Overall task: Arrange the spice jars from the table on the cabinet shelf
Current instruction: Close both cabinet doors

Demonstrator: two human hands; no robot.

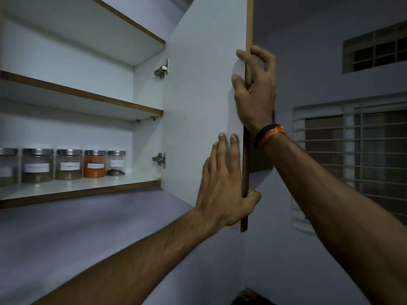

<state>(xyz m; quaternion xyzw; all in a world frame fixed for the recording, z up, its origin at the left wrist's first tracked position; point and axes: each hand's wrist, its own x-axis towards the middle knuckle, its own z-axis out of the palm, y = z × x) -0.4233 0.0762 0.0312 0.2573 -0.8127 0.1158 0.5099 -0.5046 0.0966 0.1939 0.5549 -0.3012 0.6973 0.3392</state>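
Five clear spice jars with metal lids stand in a row on the lowest white shelf with a brown wooden front edge of the open wall cabinet, set toward the back of that shelf, and the row runs off the picture's left edge. The orange-filled jar is second from the right; the jar with dark contents ends the row, near the shelf's right end. Well apart from them, to their right, both hands are on the open white cabinet door with a brown edge. The left hand lies flat on the door's inner face, fingers extended, thumb hooked around the free edge near its bottom corner. The right hand, with black and orange wrist bands, grips the same edge higher up, fingers curled around it. Neither hand holds a jar.
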